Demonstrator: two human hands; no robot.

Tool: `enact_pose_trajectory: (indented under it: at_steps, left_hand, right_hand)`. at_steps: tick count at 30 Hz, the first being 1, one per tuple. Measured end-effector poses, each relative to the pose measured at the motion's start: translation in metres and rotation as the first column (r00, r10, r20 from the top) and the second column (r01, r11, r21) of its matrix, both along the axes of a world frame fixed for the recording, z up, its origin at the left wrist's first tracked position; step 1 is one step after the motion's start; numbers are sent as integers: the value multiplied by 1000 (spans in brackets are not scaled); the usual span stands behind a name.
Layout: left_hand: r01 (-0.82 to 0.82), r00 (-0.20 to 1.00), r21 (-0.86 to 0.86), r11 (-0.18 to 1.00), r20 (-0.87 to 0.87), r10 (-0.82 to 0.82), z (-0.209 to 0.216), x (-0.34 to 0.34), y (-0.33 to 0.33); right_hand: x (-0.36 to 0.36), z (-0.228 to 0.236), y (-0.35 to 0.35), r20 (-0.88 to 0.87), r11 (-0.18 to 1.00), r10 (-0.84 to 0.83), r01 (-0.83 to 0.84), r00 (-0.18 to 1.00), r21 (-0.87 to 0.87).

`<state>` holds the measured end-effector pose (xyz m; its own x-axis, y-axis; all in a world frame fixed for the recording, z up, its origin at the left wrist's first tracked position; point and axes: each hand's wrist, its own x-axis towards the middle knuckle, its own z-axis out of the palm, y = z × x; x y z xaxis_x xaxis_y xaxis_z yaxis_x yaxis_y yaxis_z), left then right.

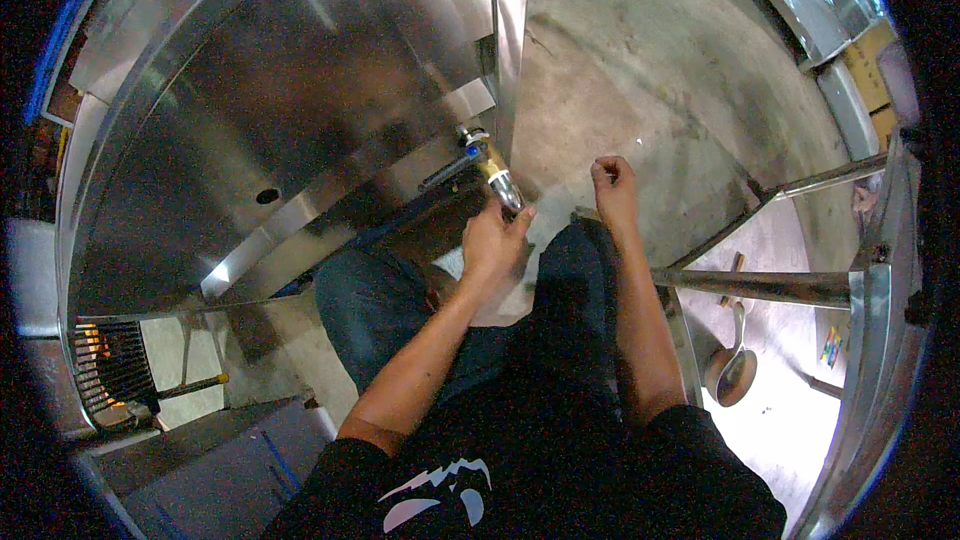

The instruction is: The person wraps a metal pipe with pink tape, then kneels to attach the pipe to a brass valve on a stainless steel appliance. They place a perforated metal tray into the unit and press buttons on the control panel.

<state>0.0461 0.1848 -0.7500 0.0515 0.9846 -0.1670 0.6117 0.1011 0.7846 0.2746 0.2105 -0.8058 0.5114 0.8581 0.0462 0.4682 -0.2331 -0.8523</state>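
Note:
A ball valve point(481, 153) with a blue-centred lever handle point(447, 172) juts from the side of a large stainless steel panel point(300, 80). From its brass body, a shiny metal spout point(508, 196) points down toward me. My left hand point(492, 245) is closed at the lower end of this spout, thumb and fingers around it. Off to the right, my right hand point(614, 185) is raised above my knee with its fingers curled in. Whatever it may hold is too small or hidden to make out.
A metal frame with a horizontal bar point(765, 286) stands close on my right. Beyond it, a round brown pan point(731, 376) with a ladle point(739, 325) lies low down. A dark grille point(112, 368) and a grey box point(215, 470) are at lower left. Concrete floor point(640, 70) stretches ahead.

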Motion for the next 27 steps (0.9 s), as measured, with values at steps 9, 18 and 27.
enact_pose_trajectory:
  at_steps: [9,18,27]
  left_hand:
    - [-30,993,51,998,118,24,-7,2,-3]
    - [-38,997,95,995,65,32,-10,3,-2]
    - [188,979,-116,975,102,-176,19,-35,12]
  right_hand:
    - [-29,46,0,10,994,103,-102,995,-39]
    - [-46,51,1,230,967,27,-84,973,240]
    - [-85,66,-16,-221,960,272,-281,937,-9]
